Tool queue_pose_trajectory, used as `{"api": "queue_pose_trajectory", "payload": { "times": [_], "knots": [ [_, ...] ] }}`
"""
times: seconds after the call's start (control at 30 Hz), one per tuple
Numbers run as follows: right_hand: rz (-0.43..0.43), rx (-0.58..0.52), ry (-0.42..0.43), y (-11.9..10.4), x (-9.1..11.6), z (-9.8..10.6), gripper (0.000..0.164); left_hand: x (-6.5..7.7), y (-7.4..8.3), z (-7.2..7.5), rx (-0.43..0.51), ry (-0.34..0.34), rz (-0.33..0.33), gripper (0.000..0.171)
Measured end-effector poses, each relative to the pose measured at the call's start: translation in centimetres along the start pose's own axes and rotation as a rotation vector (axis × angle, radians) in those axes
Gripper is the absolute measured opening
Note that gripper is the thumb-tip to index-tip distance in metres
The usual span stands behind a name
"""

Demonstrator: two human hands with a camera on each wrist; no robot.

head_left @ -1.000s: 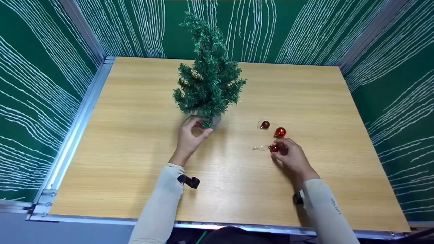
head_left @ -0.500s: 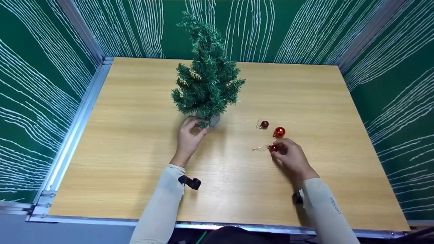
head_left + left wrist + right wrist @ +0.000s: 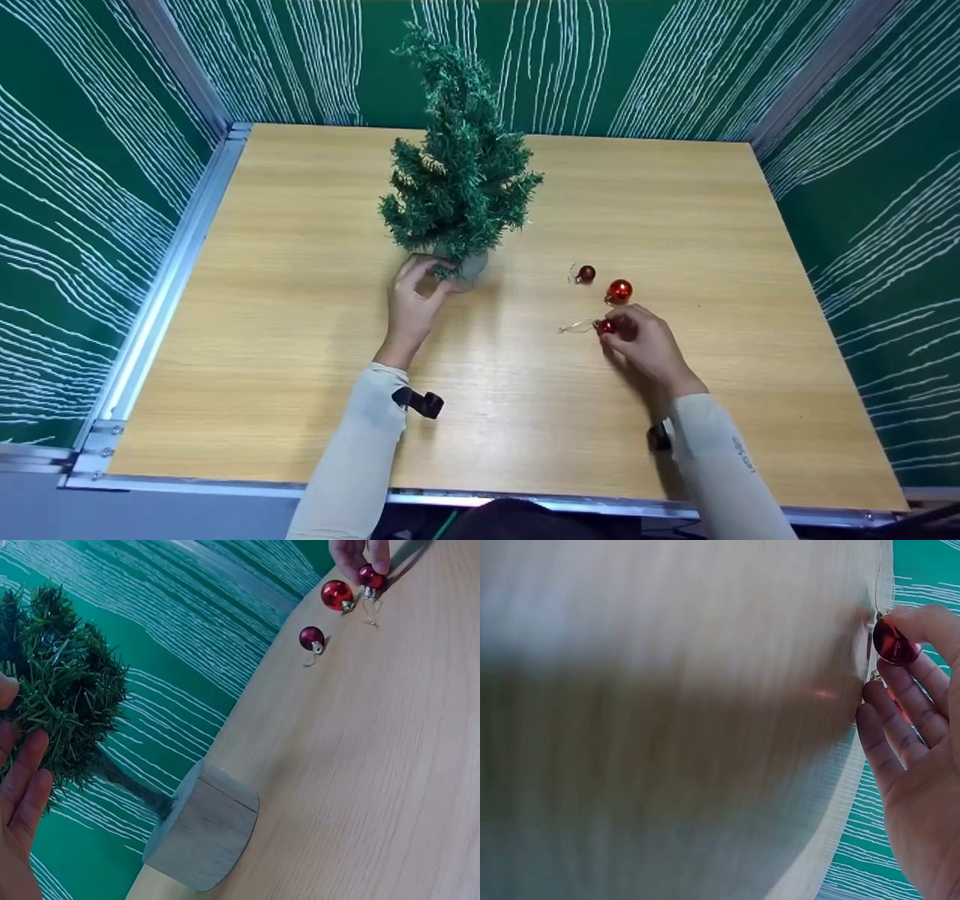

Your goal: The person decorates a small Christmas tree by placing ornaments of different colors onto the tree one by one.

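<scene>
Bauble (image 3: pixel 607 326), on or just above the bench (image 3: pixel 712 225): my right hand (image 3: pixel 651 345) pinches its ball, seemingly leaving the loop (image 3: pixel 576 328) free. My left hand (image 3: pixel 411 306) pinches the tree's (image 3: pixel 461 172) low branch (image 3: pixel 443 271), probably steadying it. Bright bauble (image 3: pixel 619 290), dark bauble (image 3: pixel 586 274) lie beyond.

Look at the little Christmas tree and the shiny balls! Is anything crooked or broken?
The Christmas tree looks a bit crooked: its tip bends toward the left of the head view. Its wooden base has a dark line, maybe a crack, but I can't be sure. No break shows on the three baubles.
</scene>
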State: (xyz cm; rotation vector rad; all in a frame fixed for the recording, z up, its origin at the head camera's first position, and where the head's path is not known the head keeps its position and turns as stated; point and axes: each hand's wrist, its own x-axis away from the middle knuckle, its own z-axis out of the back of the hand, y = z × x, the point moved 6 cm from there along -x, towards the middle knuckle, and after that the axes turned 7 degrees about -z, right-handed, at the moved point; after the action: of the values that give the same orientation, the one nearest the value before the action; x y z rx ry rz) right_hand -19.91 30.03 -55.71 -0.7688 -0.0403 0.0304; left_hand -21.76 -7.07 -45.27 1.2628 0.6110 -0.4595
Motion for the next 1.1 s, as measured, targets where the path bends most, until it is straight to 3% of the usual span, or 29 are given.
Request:
{"api": "queue_pose_trajectory", "payload": {
  "times": [0.07, 0.27, 0.63, 1.1],
  "knots": [
    [0.0, 0.002, 0.001, 0.01, -0.01, -0.01, 0.033, -0.2, 1.06, 0.17, -0.009, -0.002, 0.009, 0.013],
    [-0.016, 0.001, -0.005, 0.08, -0.03, -0.04, 0.033, -0.26, 1.2, 0.34, -0.022, 0.0, 0.001, 0.014],
    [0.003, -0.011, 0.029, -0.16, 0.04, 0.01, 0.03, 0.14, 0.7, 0.38, -0.018, 0.011, 0.04, 0.014],
    [-0.016, -0.018, 0.012, -0.8, 0.33, 0.16, 0.03, 0.2, 0.26, 0.55, -0.018, 0.022, 0.067, 0.015]
  ]
}}
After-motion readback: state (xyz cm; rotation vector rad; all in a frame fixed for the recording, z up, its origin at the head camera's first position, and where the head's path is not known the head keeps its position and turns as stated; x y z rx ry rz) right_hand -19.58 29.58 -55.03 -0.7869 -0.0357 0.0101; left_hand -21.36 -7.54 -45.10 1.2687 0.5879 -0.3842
